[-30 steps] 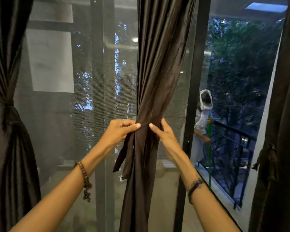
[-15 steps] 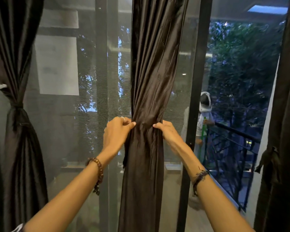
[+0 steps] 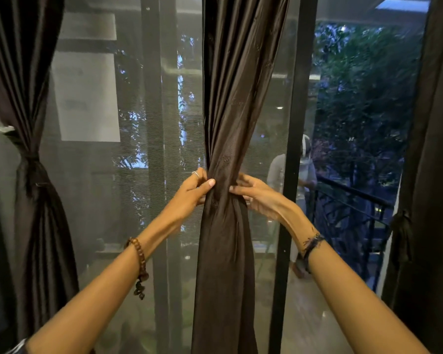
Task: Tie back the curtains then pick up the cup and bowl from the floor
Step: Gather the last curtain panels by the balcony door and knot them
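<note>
Both hands, left [image 3: 189, 191] and right [image 3: 256, 194], clamped around middle curtain [image 3: 230, 123] between them.

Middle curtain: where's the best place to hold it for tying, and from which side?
Grip the middle curtain at its gathered waist, where the folds bunch narrowest. Come from both sides, as the left hand and right hand do now, fingers wrapping behind.

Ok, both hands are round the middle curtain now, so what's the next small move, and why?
Probably draw the tie snug round the middle curtain and knot it. The left hand and right hand pinch the gathered waist from either side, but no finished knot shows there, unlike the left curtain, which is already cinched. The tie itself is hard to make out.
</note>
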